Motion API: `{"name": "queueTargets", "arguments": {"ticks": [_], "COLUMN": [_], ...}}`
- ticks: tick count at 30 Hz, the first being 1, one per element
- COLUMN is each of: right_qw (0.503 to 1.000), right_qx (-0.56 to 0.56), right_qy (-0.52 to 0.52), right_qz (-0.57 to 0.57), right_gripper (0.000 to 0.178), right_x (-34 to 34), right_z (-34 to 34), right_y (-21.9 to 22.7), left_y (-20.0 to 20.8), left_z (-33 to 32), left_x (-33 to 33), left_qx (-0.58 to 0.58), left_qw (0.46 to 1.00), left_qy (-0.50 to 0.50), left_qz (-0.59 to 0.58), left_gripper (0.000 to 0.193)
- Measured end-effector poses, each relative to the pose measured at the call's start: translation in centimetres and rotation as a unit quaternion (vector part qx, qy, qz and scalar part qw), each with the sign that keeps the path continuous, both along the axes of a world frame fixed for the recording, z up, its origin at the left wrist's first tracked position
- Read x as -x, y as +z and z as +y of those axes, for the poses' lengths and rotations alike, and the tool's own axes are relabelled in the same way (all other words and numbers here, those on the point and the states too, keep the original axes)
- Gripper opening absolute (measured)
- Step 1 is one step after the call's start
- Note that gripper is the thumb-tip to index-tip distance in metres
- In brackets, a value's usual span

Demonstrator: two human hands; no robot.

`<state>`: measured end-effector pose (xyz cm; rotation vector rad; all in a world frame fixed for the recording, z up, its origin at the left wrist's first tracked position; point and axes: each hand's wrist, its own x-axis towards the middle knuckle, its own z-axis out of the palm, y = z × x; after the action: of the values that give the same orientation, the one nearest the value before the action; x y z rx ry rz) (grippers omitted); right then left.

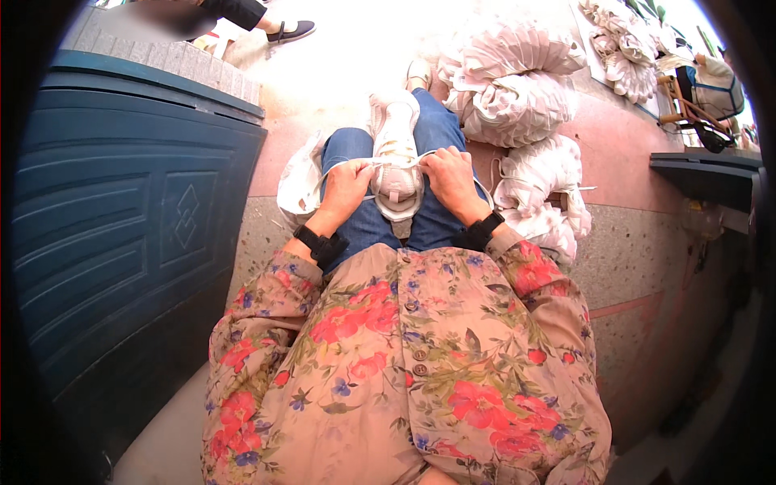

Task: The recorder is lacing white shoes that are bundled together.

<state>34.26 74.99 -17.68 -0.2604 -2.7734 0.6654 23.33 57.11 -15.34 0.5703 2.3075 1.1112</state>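
A white sneaker (pixel 395 153) lies on my lap, sole end toward me, resting on my blue jeans (pixel 365 230). My left hand (pixel 346 187) pinches one end of its white lace (pixel 353 166) on the left side of the shoe. My right hand (pixel 449 179) grips the other lace end on the right side, fingers closed beside the tongue. The lace runs taut between both hands across the shoe. Black bands sit on both wrists. Floral sleeves cover my forearms.
A dark blue panelled door (pixel 121 226) fills the left. Stacks of white sneakers (pixel 517 89) are piled on the pink floor to my right, more at the top right (pixel 626 56). Another white shoe (pixel 301 182) lies by my left knee. Another person's foot in a black shoe (pixel 289 32) shows at the top.
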Motion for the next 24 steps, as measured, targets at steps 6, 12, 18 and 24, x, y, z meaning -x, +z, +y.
{"name": "queueTargets", "arguments": {"ticks": [6, 12, 18, 24], "right_qw": [0.999, 0.978, 0.962, 0.999], "right_qx": [-0.035, -0.164, -0.214, -0.02], "right_qy": [0.038, 0.103, 0.147, 0.038], "right_qz": [-0.009, -0.075, -0.081, -0.016], "right_gripper": [0.006, 0.006, 0.007, 0.003], "right_x": [0.8, 1.9, 1.8, 1.2], "right_z": [-0.2, -0.4, -0.3, -0.7], "right_y": [0.3, 1.1, 1.5, -0.2], "left_y": [-0.6, -0.6, -0.1, 0.6], "left_z": [-0.2, 0.2, 0.3, 2.0], "left_x": [-0.1, -0.3, 0.6, 0.9], "left_qx": [0.033, 0.061, 0.113, 0.139], "left_qw": [0.993, 0.945, 0.91, 0.876], "left_qy": [-0.001, -0.058, -0.14, -0.229], "left_qz": [0.113, 0.317, 0.372, 0.4], "left_gripper": [0.018, 0.01, 0.009, 0.009]}}
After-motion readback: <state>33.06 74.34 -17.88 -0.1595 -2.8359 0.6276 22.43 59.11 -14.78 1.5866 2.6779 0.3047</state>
